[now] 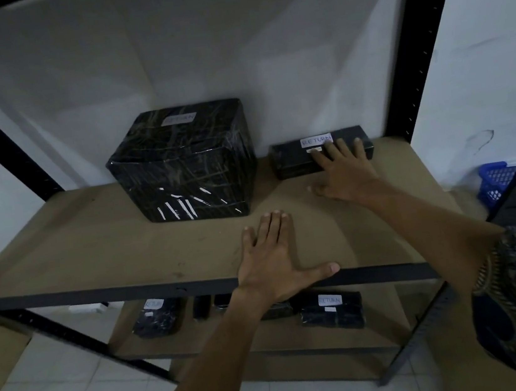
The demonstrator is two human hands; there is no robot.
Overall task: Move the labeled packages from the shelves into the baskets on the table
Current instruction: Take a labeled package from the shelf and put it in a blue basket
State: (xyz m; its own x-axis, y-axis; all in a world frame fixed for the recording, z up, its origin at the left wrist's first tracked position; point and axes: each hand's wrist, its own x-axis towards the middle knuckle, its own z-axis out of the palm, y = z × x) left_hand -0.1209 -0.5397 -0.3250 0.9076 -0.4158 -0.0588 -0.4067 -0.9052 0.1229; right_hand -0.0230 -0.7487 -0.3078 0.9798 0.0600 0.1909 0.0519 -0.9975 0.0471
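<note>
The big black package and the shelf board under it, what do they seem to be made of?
The big package looks like a box wrapped in glossy black plastic film, probably taped: wrinkles and shiny white glints show. The shelf board looks like matte brown pressed wood, perhaps fibreboard: flat, dull, scuffed, no clear grain.

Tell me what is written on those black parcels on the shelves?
"RETURN": white label on the flat black package touched by the right hand.
"RETURN": paper label on the wrapped package, lower shelf, right.
Large wrapped box and lower-left package: labels too blurred to read.
Small tags under the labels: too small to read.
</note>
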